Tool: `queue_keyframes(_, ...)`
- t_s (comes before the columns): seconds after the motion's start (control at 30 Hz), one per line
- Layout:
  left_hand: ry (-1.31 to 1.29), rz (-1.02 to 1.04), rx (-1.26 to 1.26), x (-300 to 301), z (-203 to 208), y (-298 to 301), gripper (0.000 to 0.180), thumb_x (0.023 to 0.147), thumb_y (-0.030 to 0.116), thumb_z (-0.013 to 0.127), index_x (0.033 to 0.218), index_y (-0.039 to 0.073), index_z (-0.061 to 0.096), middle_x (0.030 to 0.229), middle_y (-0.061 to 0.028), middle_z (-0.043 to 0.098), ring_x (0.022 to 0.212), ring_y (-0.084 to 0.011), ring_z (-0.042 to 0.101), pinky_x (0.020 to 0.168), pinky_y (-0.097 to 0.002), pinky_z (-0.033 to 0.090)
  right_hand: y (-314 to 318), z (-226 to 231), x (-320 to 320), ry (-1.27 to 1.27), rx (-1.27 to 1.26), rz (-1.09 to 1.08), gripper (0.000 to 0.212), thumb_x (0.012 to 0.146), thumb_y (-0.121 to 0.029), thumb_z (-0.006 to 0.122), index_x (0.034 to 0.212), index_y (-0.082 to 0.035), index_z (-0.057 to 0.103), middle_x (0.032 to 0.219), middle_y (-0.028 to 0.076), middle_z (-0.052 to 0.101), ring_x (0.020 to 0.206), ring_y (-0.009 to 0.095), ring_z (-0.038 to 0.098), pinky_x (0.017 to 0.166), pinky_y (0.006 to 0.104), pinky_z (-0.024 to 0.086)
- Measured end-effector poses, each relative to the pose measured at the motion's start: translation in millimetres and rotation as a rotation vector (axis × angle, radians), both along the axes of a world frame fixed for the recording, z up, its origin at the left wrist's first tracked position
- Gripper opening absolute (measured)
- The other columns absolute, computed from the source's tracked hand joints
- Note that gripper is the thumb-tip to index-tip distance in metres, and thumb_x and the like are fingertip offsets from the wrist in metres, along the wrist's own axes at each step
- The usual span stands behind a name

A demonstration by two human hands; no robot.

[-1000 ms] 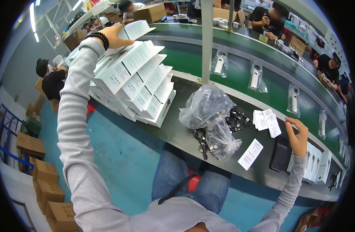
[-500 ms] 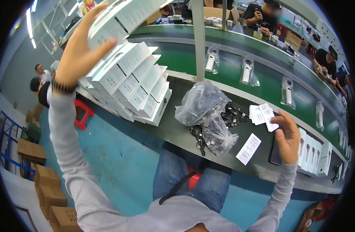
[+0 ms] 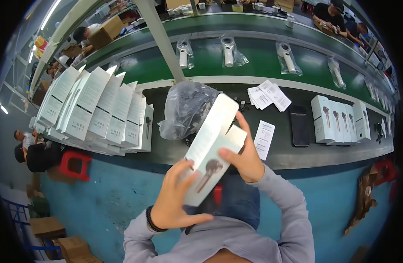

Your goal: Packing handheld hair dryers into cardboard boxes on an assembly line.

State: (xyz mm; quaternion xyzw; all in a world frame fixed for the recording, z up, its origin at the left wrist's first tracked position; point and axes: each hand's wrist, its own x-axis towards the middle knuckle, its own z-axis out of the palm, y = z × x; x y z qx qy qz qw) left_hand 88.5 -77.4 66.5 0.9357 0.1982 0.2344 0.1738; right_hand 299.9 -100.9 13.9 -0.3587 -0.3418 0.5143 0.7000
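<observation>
White carton (image 3: 210, 151) is being gripped between both hands above the person's lap, left hand (image 3: 177, 199) clasping its lower end, right hand (image 3: 243, 158) its side. At twelve o'clock, a plastic bag (image 3: 186, 109) is lying on the desk (image 3: 280, 155).

The carton (image 3: 212, 151) between my hands is white with a dark grey picture of a handheld device on its face. My sleeves are pale grey, and a black band (image 3: 149, 219) rings my left wrist. The surface (image 3: 166, 147) is dark grey, the conveyor belt (image 3: 254, 61) behind it green. The stacked cartons (image 3: 100, 109) are white, the stool (image 3: 74, 164) red, the floor (image 3: 109, 193) blue.
</observation>
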Motion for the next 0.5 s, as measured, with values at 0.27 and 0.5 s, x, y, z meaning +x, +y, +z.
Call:
queue_keyframes(0.27,-0.270,-0.090,-1.228,-12,-51,46,0.100,0.072,0.004,0.070,0.144,0.004,0.000,0.129,-0.0181,0.046,0.121,-0.0253,0.045,0.101,-0.0385,0.031,67,14,63,-0.562,-0.053,0.195,0.077,0.083,-0.024,0.066,0.144,-0.011,0.019,0.122,0.009,0.045,0.108,0.015,0.048,0.086,0.0308,0.043)
queue_keyframes(0.5,-0.335,0.054,-1.294,-57,-64,81,0.096,0.069,0.007,0.076,0.143,0.005,0.014,0.133,-0.0159,0.043,0.122,-0.0239,0.043,0.101,-0.0383,0.032,367,-5,211,-1.496,-0.437,-0.534,0.101,0.070,-0.067,0.061,0.136,0.004,0.032,0.125,0.033,0.047,0.116,0.042,0.048,0.099,0.0388,0.038)
